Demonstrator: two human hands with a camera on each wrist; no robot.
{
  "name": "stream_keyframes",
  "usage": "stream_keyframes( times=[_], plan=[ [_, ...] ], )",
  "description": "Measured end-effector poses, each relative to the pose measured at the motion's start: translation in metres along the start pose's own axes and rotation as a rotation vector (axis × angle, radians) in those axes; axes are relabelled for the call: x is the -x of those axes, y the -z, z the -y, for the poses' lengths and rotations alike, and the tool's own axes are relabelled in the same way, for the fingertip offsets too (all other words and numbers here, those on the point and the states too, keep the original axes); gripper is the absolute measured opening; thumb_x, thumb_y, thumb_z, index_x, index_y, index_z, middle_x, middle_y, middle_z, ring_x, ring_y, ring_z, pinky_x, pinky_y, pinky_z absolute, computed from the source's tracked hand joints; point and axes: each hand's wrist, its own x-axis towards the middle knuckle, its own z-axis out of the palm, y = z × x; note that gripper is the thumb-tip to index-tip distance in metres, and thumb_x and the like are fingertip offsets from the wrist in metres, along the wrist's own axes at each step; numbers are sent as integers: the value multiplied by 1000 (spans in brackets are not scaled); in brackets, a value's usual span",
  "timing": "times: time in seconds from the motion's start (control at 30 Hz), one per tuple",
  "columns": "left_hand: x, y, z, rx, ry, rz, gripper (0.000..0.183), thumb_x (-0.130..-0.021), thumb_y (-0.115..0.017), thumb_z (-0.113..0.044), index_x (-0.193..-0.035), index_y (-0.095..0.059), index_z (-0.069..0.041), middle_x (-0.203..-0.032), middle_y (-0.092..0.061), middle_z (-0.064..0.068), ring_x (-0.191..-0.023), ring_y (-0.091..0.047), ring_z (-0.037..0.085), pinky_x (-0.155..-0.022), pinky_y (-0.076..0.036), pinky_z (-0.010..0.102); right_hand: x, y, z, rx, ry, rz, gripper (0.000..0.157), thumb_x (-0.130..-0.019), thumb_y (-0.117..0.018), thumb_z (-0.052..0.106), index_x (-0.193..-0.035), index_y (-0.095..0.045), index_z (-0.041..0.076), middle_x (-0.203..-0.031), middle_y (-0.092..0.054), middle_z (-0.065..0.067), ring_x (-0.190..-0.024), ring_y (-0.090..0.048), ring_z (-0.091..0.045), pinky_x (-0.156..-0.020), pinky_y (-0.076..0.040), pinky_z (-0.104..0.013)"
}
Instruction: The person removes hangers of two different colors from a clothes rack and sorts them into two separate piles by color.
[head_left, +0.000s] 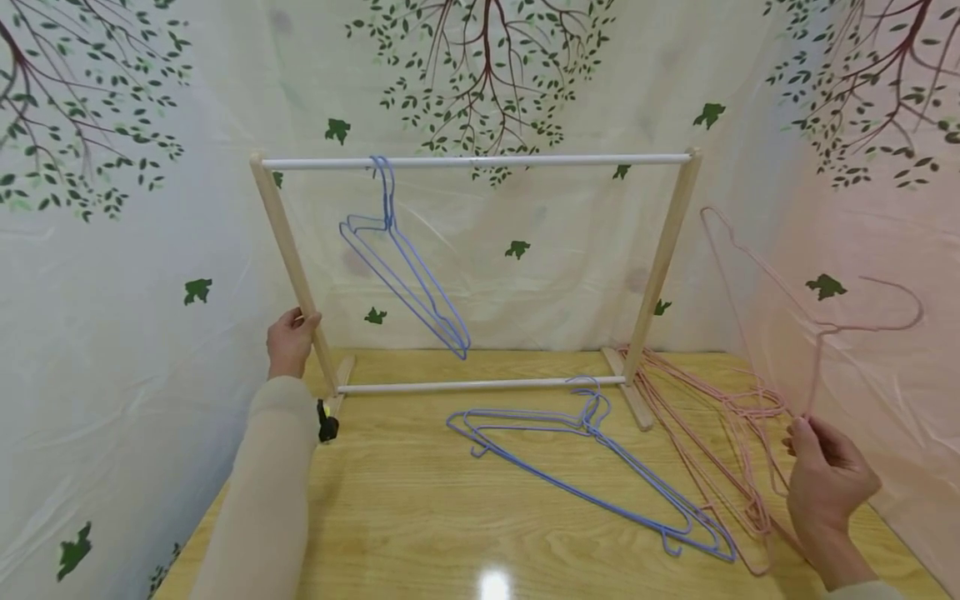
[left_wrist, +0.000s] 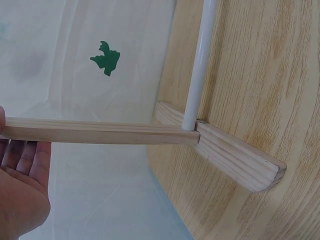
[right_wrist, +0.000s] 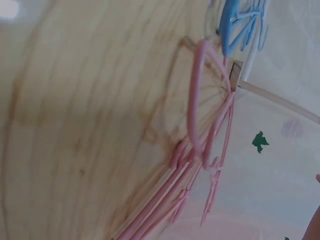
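Observation:
My left hand (head_left: pixel 291 342) grips the left wooden post (head_left: pixel 288 242) of a small clothes rack. In the left wrist view its fingers (left_wrist: pixel 40 162) lie behind that post, with much of the hand cut off by the frame. To the right of the rack, my right hand (head_left: pixel 832 475) pinches a pink wire hanger (head_left: pixel 817 358) between thumb and fingers, lifted and tilted with its hook towards the right. Several pink hangers (head_left: pixel 757 408) lie in a tangled pile behind and beside that hand. Only an edge of the right hand (right_wrist: pixel 312 225) shows in the right wrist view.
Blue hangers (head_left: pixel 389 192) hang on the left part of the rack's white top bar (head_left: pixel 525 160). More blue hangers (head_left: pixel 555 479) lie overlapping on the wooden table (head_left: pixel 405 517), in front of the lower bar (head_left: pixel 480 386). A leaf-printed curtain (head_left: pixel 465 275) surrounds the table.

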Motion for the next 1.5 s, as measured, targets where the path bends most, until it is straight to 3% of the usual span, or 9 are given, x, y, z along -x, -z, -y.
stream_keyframes(
  times=[0.13,0.27,0.37,0.5,0.73,0.93,1.23,1.37,1.5],
  plan=[
    [0,0,0,-7,1,-5,50,-103,-56,-24,-147,-47,-2,-141,-54,21,-129,-51,32,-108,-41,43,1,2,-2,171,-59,15,22,-81,-76,-7,-95,-68,-21,-69,-72,-2,-53,-63,-10,-52,-51,-13],
    [-1,0,1,-12,-1,-7,50,-103,-56,-24,-146,-48,-2,-140,-54,21,-128,-52,33,-108,-41,44,1,7,-6,359,-189,30,12,-84,-77,1,-94,-76,-6,-68,-71,6,-55,-62,-4,-53,-49,-10],
    [-2,0,1,-14,-3,-10,50,-103,-56,-25,-147,-48,-2,-141,-54,21,-129,-52,33,-107,-41,44,1,10,-10,417,-303,43,8,-84,-78,5,-92,-79,4,-69,-71,7,-56,-62,-3,-53,-49,-11],
    [-1,1,0,-19,-7,-21,50,-103,-56,-24,-147,-48,-2,-140,-54,21,-128,-52,34,-107,-41,45,1,11,-15,504,-370,76,5,-86,-79,10,-91,-79,9,-70,-71,8,-57,-62,-3,-53,-49,-11],
    [2,1,-1,-27,-17,-28,48,-103,-57,-23,-145,-49,-1,-139,-55,22,-126,-53,34,-106,-42,44,4,12,-20,631,-423,145,13,-87,-78,14,-96,-79,4,-69,-70,12,-57,-62,-4,-53,-49,-13],
    [2,1,-1,-17,-8,-17,49,-103,-57,-22,-146,-48,0,-140,-54,22,-128,-52,34,-107,-41,44,7,14,-22,744,-488,216,10,-90,-75,23,-96,-79,15,-71,-69,18,-60,-63,-2,-51,-49,-15],
    [1,0,-2,-25,-5,-2,50,-103,-55,-23,-147,-46,-1,-141,-53,22,-129,-51,33,-108,-41,44,9,17,-22,910,-535,354,21,-92,-72,32,-101,-78,14,-71,-68,18,-63,-63,-1,-51,-52,-19],
    [2,0,-2,-27,-3,1,51,-103,-54,-24,-148,-46,-2,-141,-53,21,-129,-51,34,-108,-41,44,9,20,-23,1047,-499,457,40,-95,-67,38,-113,-73,2,-74,-69,14,-64,-62,-3,-50,-50,-22],
    [0,0,0,-24,-1,5,51,-103,-54,-25,-149,-45,-3,-143,-52,21,-130,-50,34,-108,-41,44,6,23,-25,1182,-437,530,46,-97,-61,39,-120,-69,-1,-87,-75,-5,-64,-59,-4,-52,-47,-26]
  ],
)
